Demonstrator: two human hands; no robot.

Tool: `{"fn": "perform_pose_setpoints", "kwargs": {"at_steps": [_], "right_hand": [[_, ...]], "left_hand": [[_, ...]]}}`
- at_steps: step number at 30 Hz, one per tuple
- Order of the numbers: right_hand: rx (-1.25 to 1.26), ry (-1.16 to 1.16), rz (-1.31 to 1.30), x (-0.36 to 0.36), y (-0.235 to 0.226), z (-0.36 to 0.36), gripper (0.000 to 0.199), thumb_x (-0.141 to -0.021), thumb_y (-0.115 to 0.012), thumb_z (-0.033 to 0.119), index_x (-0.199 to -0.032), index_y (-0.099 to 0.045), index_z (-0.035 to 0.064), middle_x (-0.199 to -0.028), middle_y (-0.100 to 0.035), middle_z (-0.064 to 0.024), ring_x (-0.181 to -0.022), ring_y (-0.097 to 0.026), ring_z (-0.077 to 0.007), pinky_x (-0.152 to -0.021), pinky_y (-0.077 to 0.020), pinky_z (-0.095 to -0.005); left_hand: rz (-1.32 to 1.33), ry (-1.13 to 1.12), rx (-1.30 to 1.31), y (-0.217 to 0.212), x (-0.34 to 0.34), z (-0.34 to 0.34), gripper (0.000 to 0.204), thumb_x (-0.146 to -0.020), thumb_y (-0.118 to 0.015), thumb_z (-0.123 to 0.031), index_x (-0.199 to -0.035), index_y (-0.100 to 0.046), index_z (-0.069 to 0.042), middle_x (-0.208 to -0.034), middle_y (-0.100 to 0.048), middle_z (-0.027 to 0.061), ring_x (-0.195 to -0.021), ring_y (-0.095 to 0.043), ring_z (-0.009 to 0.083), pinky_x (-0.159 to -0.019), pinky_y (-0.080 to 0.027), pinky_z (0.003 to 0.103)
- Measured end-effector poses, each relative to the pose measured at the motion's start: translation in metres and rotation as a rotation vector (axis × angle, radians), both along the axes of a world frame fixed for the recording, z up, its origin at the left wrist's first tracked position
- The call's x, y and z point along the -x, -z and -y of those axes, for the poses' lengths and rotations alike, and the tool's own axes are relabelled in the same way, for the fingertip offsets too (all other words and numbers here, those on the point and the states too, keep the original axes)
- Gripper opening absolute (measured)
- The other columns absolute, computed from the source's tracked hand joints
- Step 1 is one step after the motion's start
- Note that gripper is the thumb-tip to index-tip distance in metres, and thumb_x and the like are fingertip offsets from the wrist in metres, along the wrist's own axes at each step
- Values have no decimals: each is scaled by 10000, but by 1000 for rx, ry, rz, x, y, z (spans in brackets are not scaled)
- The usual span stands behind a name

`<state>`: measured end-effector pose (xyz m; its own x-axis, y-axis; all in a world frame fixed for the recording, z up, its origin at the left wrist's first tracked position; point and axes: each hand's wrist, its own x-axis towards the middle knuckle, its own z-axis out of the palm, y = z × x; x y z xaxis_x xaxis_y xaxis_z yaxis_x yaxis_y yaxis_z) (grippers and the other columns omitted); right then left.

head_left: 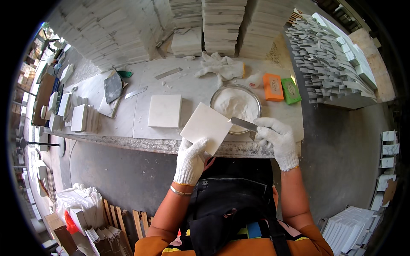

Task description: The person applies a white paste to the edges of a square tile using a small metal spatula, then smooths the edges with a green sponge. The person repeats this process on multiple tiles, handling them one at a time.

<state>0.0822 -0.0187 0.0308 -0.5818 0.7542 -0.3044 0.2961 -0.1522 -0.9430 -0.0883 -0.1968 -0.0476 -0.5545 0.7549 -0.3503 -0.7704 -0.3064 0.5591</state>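
Observation:
My left hand (191,160), in a white knit glove, grips a square white stone tile (206,127) by its lower edge, tilted over the bench front. In my gloved right hand (276,137) is a putty knife (243,124), its blade tip at the tile's right corner. Behind the blade stands a round metal bowl (259,100) holding white paste or powder (234,103). A short stack of square white tiles (165,111) lies to the left of the held tile.
Behind the bowl lie white gloves (221,67); beside it are an orange box (273,87) and a green box (291,91). Metal strips (168,73) and a dark grey tile (113,87) rest on the bench's left part. Tall stone stacks (224,25) rise behind; a pallet of stone strips (333,59) stands right.

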Motion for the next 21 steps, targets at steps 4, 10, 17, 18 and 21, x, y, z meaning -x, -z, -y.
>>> {"fn": "perform_pose_setpoints", "kwargs": {"at_steps": [4,10,17,18,21], "right_hand": [[-19,-18,-9,0,6,3,253,-936,-651,138,-1139,-730,10,-796,-723,-62,-619,-621,-60,-531,-438,-188],[-100,-46,-27,-4,13,4,246,-939,-647,124,-1145,-727,17,-796,-721,-59,-634,-637,-67,-539,-451,-190],[16,-10,-47,-4,11,-1,254,-945,-651,131,-1155,-719,5,-796,-717,-71,-623,-644,-69,-519,-455,-192],[24,-7,-40,-3,9,0,256,-945,-652,133,-1156,-718,3,-796,-717,-74,-620,-645,-69,-518,-457,-193],[29,-14,-38,-1,9,3,254,-947,-654,126,-1162,-716,7,-799,-714,-80,-618,-638,-61,-513,-456,-195]], "left_hand": [[0,-14,1,-3,-2,-1,541,-907,-663,-14,-1417,-484,-9,-1294,-615,126,-1155,-646,244,-934,-571,376],[13,3,19,-4,-2,0,544,-905,-659,-6,-1418,-481,-13,-1296,-612,123,-1151,-650,239,-931,-578,384],[-2,4,19,-6,-5,-2,553,-902,-647,2,-1425,-469,-16,-1294,-611,126,-1145,-650,251,-906,-586,399],[-6,3,22,-7,-5,-2,554,-901,-645,3,-1425,-468,-16,-1292,-611,127,-1143,-650,253,-904,-586,399],[21,14,12,-12,-5,-3,527,-896,-642,17,-1401,-497,-17,-1292,-611,119,-1176,-627,257,-992,-531,394]]}}
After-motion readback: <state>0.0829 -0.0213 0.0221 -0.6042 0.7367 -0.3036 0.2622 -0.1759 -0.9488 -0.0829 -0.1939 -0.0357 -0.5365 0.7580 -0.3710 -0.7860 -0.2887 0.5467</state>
